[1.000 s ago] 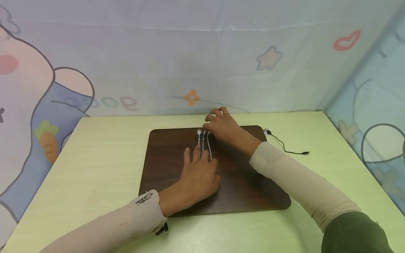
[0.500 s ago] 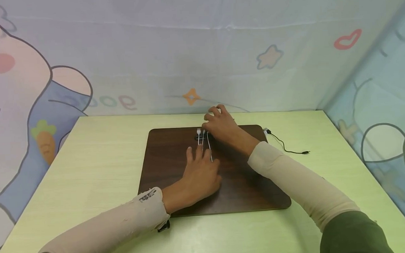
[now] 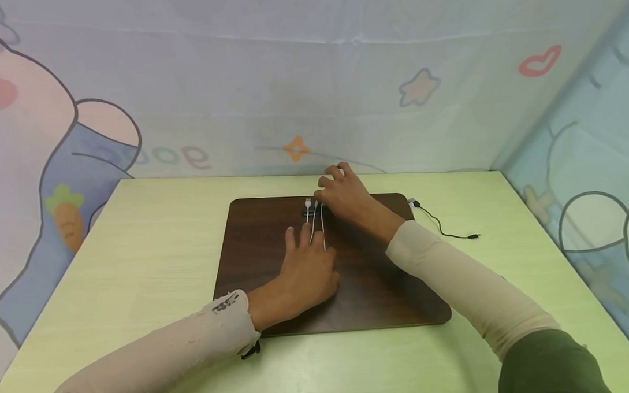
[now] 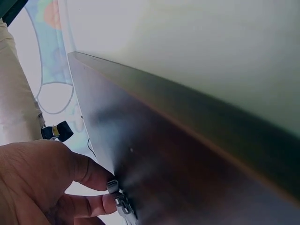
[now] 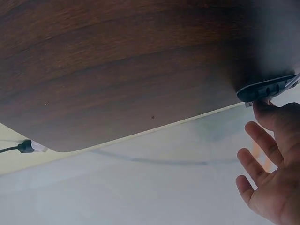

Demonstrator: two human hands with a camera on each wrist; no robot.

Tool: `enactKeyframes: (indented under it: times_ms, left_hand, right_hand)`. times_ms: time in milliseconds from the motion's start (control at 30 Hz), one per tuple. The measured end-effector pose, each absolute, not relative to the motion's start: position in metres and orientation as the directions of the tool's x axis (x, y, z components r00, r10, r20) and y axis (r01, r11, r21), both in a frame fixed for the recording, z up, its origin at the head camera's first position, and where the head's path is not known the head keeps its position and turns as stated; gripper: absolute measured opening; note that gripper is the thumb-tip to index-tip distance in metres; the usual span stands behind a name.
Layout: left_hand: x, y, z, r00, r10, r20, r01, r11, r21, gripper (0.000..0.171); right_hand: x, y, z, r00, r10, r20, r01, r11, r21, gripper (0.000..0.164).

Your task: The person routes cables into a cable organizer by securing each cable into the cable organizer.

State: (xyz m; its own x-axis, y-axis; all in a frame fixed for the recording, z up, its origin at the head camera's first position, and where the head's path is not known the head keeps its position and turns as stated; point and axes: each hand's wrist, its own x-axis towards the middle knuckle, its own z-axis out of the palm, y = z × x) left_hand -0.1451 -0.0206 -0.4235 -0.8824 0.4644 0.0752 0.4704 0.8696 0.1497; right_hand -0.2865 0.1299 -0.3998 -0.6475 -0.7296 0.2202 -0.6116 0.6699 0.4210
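Head view: white cables [image 3: 315, 225] run along the 12–6 o'clock axis on the dark board [image 3: 254, 262], their plugs in a black clip [image 3: 308, 212] at 12. Left hand [image 3: 306, 269], at 6, lies flat with fingers spread on them; right hand [image 3: 345, 194], nearer, curls at the clip.
Left wrist view: fingers [image 4: 84, 206] touch a plug [image 4: 113, 186].
Right wrist view: right-hand thumb [image 5: 274, 115] touches the clip [image 5: 265, 88], other fingers apart

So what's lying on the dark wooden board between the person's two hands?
Three thin white cables run from the left hand up to a small black clip by the right hand, in the head view.
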Motion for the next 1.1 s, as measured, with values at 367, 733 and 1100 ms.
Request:
enactKeyframes:
  times_ms: [367, 733, 1100]
  left_hand:
    - [-0.153, -0.012, -0.438, -0.875, 0.48, 0.069, 0.484, 0.86, 0.162, 0.036]
    - [-0.138, -0.008, -0.404, -0.877, 0.479, -0.032, 0.471, 0.871, 0.137, 0.041]
    - [-0.138, -0.01, -0.404, -0.88, 0.475, -0.024, 0.467, 0.872, 0.145, 0.042]
  right_hand:
    - [-0.284, 0.136, -0.398, -0.694, -0.7, 0.166, -0.6, 0.69, 0.405, 0.019]
    - [-0.28, 0.134, -0.399, -0.675, -0.714, 0.184, -0.597, 0.676, 0.433, 0.022]
    - [-0.276, 0.137, -0.406, -0.664, -0.718, 0.208, -0.605, 0.68, 0.414, 0.024]
